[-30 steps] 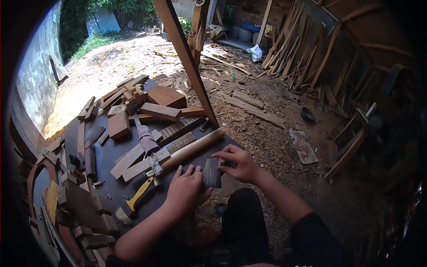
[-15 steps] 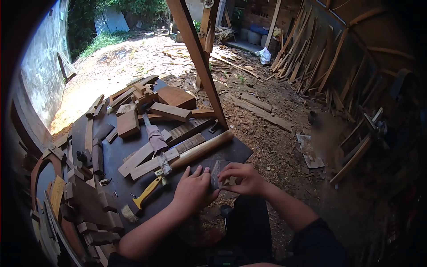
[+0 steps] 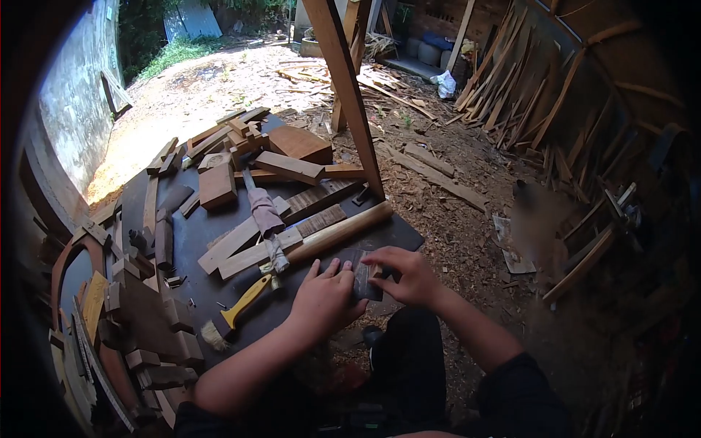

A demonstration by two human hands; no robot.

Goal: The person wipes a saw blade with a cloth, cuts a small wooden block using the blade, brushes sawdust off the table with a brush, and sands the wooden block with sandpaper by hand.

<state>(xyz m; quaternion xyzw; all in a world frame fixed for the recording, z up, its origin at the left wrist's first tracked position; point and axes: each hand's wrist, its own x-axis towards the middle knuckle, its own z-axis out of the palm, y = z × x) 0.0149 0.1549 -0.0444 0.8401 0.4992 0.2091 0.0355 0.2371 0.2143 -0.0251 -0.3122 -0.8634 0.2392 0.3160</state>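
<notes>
At the near edge of the dark table, my left hand presses and holds a dark grey, worn sheet that looks like sandpaper, its fingers lying along the sheet's left side. My right hand pinches a small light wooden piece between thumb and fingers, down against the sheet; my fingers cover part of it. Left of my hands, a yellow-handled paintbrush lies on the tabletop. Beyond the sheet is a long round wooden rod, and beside it a tool with cloth wrapped around it.
Wooden blocks and offcuts are piled across the table. More wooden parts crowd its left side. A slanted wooden post stands at the far corner. Planks lean along the right wall, and shavings cover the ground.
My right hand has lowered onto the sheet, and the small wooden piece now shows in its fingers. My left hand stays at the sheet. The whole view has shifted slightly.
</notes>
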